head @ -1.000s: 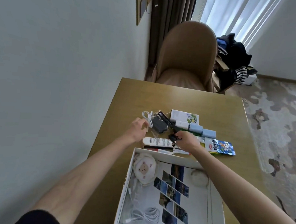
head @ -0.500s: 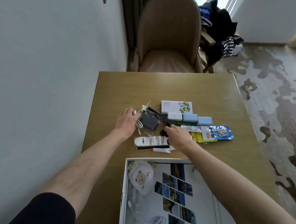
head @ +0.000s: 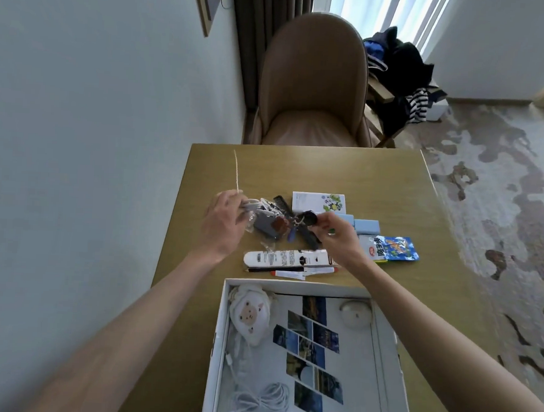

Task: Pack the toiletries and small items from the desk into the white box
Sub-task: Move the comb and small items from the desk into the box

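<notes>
Now, left hand (head: 222, 222) gripping white cable (head: 253, 206), right hand (head: 339, 238) pinching black item (head: 309, 219), white tube (head: 285, 257) lying left-to-right.

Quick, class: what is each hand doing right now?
Left hand: grips a bundled white cable.
Right hand: pinches a small black round object.

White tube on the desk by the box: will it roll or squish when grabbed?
The white tube lies on its side, rounded, so a sideways nudge may roll it; the thin dark stick alongside would likely stop it toward the white box. Probably light and squashy: it looks like a plastic tube.
</notes>
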Action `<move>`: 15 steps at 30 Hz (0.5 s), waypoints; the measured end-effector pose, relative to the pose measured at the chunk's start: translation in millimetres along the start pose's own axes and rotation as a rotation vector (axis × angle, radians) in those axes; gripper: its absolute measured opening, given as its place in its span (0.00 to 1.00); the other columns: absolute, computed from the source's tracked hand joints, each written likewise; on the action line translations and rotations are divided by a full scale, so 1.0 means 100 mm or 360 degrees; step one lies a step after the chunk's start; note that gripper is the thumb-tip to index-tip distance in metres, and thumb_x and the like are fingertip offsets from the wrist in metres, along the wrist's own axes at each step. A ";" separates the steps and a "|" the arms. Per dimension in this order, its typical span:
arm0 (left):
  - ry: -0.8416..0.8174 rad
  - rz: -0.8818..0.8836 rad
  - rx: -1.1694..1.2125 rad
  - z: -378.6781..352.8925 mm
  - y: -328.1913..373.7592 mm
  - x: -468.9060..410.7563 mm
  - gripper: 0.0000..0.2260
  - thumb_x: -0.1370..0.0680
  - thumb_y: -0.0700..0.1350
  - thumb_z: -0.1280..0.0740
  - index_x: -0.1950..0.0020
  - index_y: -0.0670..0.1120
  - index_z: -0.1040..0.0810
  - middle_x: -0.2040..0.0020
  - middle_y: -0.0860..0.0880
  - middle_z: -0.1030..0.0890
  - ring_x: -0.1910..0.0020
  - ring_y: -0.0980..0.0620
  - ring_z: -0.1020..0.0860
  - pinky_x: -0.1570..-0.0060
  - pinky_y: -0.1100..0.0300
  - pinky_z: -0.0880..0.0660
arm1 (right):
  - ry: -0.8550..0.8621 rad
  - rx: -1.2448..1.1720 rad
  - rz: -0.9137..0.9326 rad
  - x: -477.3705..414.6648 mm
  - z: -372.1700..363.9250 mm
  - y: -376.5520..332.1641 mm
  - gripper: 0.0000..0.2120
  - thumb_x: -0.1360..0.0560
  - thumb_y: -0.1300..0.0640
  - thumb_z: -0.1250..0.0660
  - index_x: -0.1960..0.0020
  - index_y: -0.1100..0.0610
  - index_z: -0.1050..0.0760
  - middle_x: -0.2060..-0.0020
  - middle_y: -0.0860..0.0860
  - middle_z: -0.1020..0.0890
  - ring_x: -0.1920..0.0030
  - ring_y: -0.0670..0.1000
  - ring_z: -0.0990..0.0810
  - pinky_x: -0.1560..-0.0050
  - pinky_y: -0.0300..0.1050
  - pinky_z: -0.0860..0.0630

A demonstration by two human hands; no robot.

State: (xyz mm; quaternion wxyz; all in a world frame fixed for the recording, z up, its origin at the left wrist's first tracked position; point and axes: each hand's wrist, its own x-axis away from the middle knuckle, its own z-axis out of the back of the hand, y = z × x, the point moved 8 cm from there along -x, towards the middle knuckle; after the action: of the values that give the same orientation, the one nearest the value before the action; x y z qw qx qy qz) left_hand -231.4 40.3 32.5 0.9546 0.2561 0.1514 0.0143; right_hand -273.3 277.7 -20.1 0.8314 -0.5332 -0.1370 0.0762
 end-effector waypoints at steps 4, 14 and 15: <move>-0.0022 0.0005 0.0358 0.29 0.50 0.27 0.09 0.23 0.44 0.32 0.45 0.44 0.24 0.51 0.50 0.21 0.56 0.53 0.22 0.64 0.68 0.28 | 0.0144 -0.0198 0.0158 0.27 0.31 -0.27 0.06 0.21 0.64 0.34 0.45 0.59 0.24 0.51 0.50 0.18 0.50 0.45 0.20 0.49 0.44 0.22; -0.0397 -0.0034 0.0421 0.32 1.12 1.31 0.13 0.24 0.44 0.31 0.42 0.43 0.27 0.51 0.47 0.20 0.55 0.52 0.21 0.55 0.60 0.23 | -0.0092 -0.0533 0.0277 1.13 0.41 -0.54 0.03 0.20 0.64 0.36 0.46 0.61 0.26 0.51 0.54 0.15 0.51 0.54 0.16 0.58 0.48 0.21; -0.0440 -0.0053 0.0371 0.31 1.14 1.43 0.12 0.24 0.45 0.30 0.42 0.45 0.27 0.51 0.49 0.20 0.55 0.53 0.21 0.57 0.62 0.24 | -0.0136 -0.0524 0.0287 1.23 0.38 -0.56 0.02 0.20 0.64 0.37 0.48 0.59 0.27 0.55 0.51 0.14 0.54 0.51 0.15 0.61 0.43 0.22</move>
State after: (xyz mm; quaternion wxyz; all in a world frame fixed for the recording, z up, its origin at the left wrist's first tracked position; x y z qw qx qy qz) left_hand -80.7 139.5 74.0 0.9302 0.3621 0.0235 -0.0545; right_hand -169.4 320.2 63.4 0.7161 -0.6684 -0.1344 0.1496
